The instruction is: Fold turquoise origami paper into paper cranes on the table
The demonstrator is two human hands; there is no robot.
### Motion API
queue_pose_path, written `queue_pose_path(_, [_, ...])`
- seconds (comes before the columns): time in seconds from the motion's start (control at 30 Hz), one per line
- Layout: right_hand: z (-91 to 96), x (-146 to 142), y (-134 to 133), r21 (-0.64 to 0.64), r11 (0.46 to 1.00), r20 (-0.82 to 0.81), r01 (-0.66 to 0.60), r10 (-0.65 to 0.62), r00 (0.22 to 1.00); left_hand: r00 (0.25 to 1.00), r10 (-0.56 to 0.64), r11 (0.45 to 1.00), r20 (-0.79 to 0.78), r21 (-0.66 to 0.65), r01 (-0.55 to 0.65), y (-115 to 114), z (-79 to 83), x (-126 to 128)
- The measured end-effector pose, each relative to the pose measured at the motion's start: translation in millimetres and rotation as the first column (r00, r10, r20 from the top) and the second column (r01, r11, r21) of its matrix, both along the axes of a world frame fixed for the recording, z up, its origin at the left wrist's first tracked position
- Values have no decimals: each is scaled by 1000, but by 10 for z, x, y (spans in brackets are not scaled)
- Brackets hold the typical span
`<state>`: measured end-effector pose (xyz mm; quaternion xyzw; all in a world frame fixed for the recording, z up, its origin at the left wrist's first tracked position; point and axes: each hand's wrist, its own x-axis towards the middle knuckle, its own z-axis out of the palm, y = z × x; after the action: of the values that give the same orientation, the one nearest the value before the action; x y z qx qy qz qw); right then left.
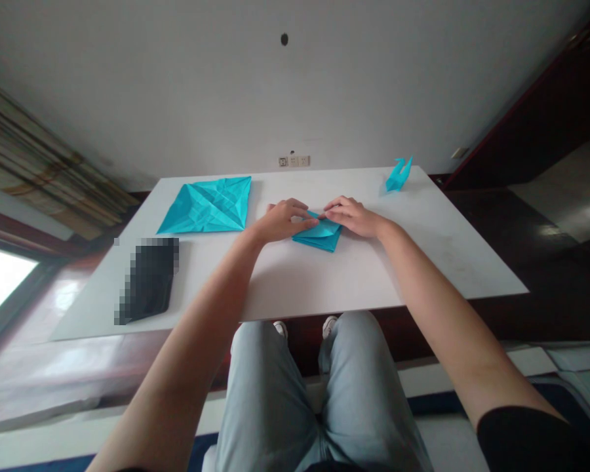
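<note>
Left hand (286, 221) and right hand (354, 217) nearly meeting over folded blue paper (319, 241), mid-counter (299, 288); pinching or pressing, cannot tell. Fold best served by aligned edges, steadied layers, even fingertip pressure

A striped curtain (39, 144) hangs at the upper left, with a bright pane (2, 278) lower down at the left edge. Left of centre, a dark object (152, 278) (partly pixelated) lies on the white table (452, 255). At upper centre, wall sockets (294, 161) sit under a dark round spot (284, 39).
</note>
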<state>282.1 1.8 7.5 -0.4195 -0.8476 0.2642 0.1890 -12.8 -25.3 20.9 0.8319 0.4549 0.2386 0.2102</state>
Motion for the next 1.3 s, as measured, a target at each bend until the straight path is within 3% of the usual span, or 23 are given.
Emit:
queue_pose_path(0.13, [-81,-32,28,116,993,66,19,-27,997,979,72,997,-190,-24,-77,-30,-61,17])
queue_pose_path(0.27, [-114,-38,43,136,987,80,90,-102,992,958,189,978,-218,-41,-202,-39,-75,39])
queue_pose_path(0.53, [-115,-56,53,72,991,-26,117,-115,993,958,153,979,-242,-99,-181,-38,-5,67])
queue_pose_path(0.67, [-141,-81,63,-98,992,-224,79,-99,970,986,103,983,-131,-135,-121,-20,-18,69])
queue_pose_path(0.77, [-144,-123,59,-182,983,-413,14,-89,906,993,96,985,67,-151,-85,20,-75,63])
queue_pose_path(0.87, [-96,-155,44,-195,980,-542,-26,-86,836,920,108,985,376,-167,-47,86,-143,56])
queue_pose_path(0.97, [-11,-159,36,-101,995,-607,18,-76,791,830,123,990,545,-123,-67,156,-179,51])
queue_pose_path(1.13, [109,-149,17,-25,994,-606,103,-97,789,790,160,985,592,-41,-169,208,-138,45])
queue_pose_path(1.3, [128,-143,-11,-92,996,-607,14,-68,792,795,205,950,571,79,-302,193,-49,46])
